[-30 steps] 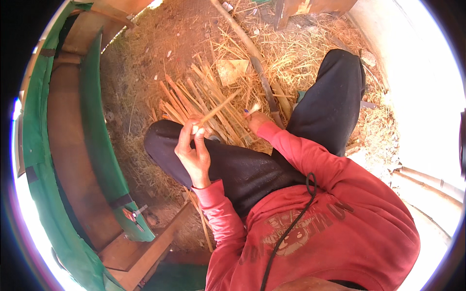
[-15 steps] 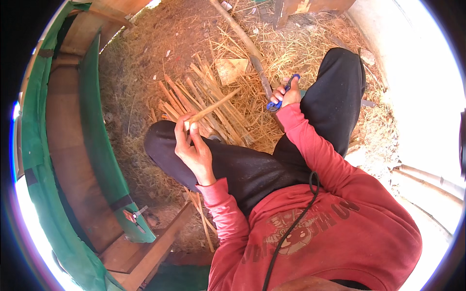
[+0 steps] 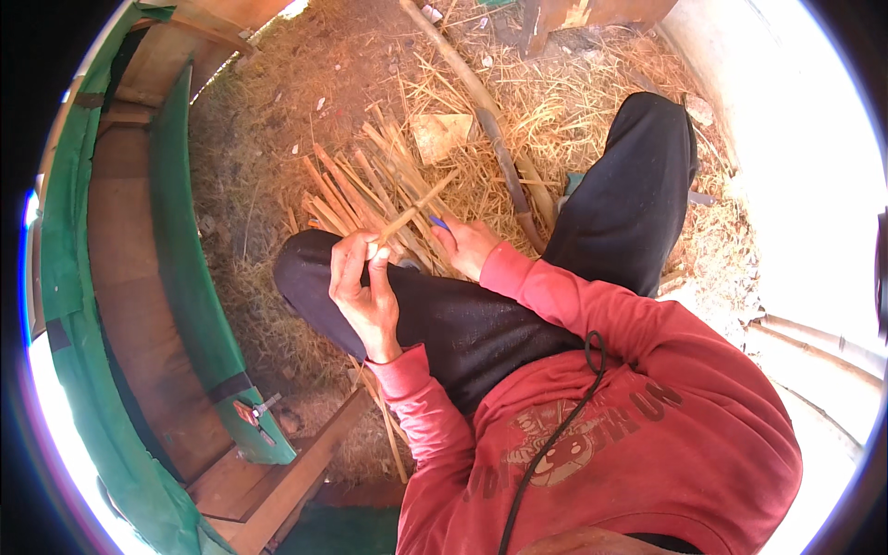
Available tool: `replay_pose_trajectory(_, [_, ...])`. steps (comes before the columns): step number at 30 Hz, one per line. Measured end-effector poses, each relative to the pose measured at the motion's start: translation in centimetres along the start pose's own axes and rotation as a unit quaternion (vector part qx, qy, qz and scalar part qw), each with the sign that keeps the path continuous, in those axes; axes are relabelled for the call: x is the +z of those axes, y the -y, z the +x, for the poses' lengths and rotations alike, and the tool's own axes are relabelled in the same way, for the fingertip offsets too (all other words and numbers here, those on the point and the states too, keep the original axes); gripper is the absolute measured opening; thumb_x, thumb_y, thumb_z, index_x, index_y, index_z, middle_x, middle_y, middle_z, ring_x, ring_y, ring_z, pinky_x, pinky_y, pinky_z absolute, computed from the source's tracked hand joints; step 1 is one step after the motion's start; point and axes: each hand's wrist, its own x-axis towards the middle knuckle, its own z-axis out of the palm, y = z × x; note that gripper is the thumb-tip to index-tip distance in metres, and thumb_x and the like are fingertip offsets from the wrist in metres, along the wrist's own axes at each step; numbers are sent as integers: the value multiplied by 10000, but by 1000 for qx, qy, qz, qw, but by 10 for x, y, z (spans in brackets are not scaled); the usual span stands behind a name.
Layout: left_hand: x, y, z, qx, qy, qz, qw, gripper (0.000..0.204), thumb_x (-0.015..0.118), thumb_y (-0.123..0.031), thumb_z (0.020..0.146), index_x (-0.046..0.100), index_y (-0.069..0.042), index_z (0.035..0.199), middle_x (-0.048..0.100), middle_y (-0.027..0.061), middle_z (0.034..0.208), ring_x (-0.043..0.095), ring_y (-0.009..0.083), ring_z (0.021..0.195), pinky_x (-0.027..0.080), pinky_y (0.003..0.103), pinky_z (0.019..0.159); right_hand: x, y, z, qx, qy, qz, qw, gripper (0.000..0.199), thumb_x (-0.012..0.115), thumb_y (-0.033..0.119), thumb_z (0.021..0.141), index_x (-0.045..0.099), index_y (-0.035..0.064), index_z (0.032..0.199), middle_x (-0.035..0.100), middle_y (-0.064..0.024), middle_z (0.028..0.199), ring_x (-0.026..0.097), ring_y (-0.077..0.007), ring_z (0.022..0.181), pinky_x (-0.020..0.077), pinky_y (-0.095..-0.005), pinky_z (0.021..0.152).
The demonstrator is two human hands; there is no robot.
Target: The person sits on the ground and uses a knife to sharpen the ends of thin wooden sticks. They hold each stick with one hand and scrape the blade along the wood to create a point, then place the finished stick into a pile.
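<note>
Between the thumb and fingers of my left hand [image 3: 367, 296], a short, pale wooden stick [image 3: 416, 211] is pinched, slanting up and to the right. My right hand [image 3: 470, 246] is closed around a blue-handled hand tool [image 3: 439, 222], close beside the stick. Only a bit of blue shows past the fingers; its working end is mostly hidden, and I cannot tell if it touches the stick. Under and beyond both hands lies a loose pile of long split wood strips [image 3: 344, 192] on the ground.
Straw and shavings [image 3: 546, 102] litter the ground. A long pole [image 3: 453, 60] lies beyond the strips, near a flat pale piece [image 3: 441, 136]. A green-covered wooden frame [image 3: 176, 240] stands at left, with a plank [image 3: 305, 467] below it. My bent, dark-trousered legs [image 3: 629, 185] flank the work.
My right hand has moved left and nearer with the blue-handled tool, from beside my right knee to the stick. The left hand has barely moved, still pinching the stick.
</note>
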Motion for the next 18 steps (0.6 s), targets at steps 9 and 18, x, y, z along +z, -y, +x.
replay_pose_trajectory(9, [0, 5, 3, -7, -18, -9, 1000, 163, 679, -78, 881, 659, -7, 1026, 644, 86, 989, 615, 193, 902, 485, 309, 833, 24, -36, 7, -12, -36, -31, 999, 283, 508, 308, 985, 555, 43, 1072, 616, -260, 657, 619, -458, 624, 498, -536, 569])
replay_pose_trajectory(18, [5, 10, -3, -40, -59, -34, 997, 180, 676, -79, 900, 645, 13, 1051, 610, 69, 1009, 597, 148, 902, 482, 261, 803, 20, -30, 18, -3, -23, -18, 1000, 267, 512, 307, 993, 547, 67, 1106, 595, -256, 602, 606, -470, 562, 497, -537, 529])
